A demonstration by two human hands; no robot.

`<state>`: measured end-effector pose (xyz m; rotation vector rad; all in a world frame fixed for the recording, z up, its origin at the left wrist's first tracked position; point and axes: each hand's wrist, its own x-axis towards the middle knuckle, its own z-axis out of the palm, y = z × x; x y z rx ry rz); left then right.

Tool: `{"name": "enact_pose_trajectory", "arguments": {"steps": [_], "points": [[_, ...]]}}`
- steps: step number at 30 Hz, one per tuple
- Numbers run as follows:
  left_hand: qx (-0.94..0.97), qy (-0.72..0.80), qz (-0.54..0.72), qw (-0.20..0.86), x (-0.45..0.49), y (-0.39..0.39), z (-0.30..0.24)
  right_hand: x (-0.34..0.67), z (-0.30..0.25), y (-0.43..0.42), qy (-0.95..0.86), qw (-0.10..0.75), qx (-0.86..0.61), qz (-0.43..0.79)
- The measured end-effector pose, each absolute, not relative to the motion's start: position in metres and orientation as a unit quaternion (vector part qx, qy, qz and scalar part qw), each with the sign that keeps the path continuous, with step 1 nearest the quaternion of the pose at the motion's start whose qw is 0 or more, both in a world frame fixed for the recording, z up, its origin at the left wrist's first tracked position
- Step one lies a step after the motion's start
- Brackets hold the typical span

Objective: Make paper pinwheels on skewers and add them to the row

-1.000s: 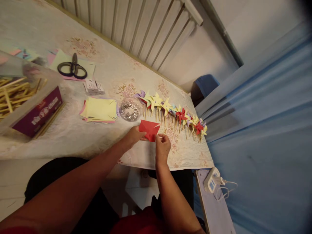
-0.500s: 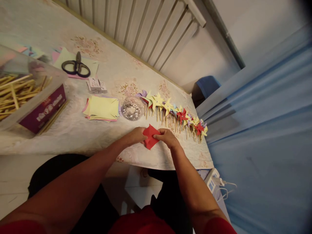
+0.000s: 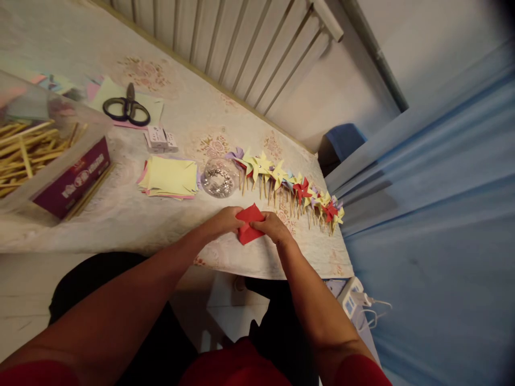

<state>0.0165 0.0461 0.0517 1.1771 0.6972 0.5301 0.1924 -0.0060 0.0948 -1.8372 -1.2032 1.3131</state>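
A red paper square, partly folded, is held low over the table's near edge. My left hand pinches its left side and my right hand pinches its right corner, fingers closed on the paper. Just beyond lies a row of finished paper pinwheels on wooden sticks, yellow, red and purple. A clear round dish of small shiny pins stands to the left of the row.
A stack of yellow and pink paper squares lies left of the dish. Black scissors rest on paper farther back. A clear box of wooden sticks sits far left. A white power strip lies lower right beside blue fabric.
My right hand moved up from the paper's lower edge onto its right corner, and the red paper is now folded smaller between both hands.
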Motion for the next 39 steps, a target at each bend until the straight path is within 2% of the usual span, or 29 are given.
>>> {"name": "enact_pose_trajectory", "arguments": {"steps": [5, 10, 30, 33, 39], "points": [[0.392, 0.298, 0.272, 0.827, 0.015, 0.044, 0.057, 0.191, 0.090, -0.004, -0.381, 0.399, -0.685, 0.477], [0.344, 0.288, 0.279, 0.849, 0.013, 0.040, 0.060, 0.187, 0.083, -0.004, -0.345, 0.459, -0.674, 0.464], [0.358, 0.265, 0.312, 0.839, 0.026, 0.042, 0.042, 0.168, 0.077, -0.006, -0.359, 0.447, -0.664, 0.481], [0.368, 0.285, 0.317, 0.826, 0.026, 0.043, 0.039, 0.168, 0.085, -0.009, -0.395, 0.436, -0.706, 0.393], [0.363, 0.286, 0.333, 0.822, 0.026, 0.046, 0.035, 0.159, 0.089, -0.040, -0.428, 0.472, -0.769, 0.061]]}}
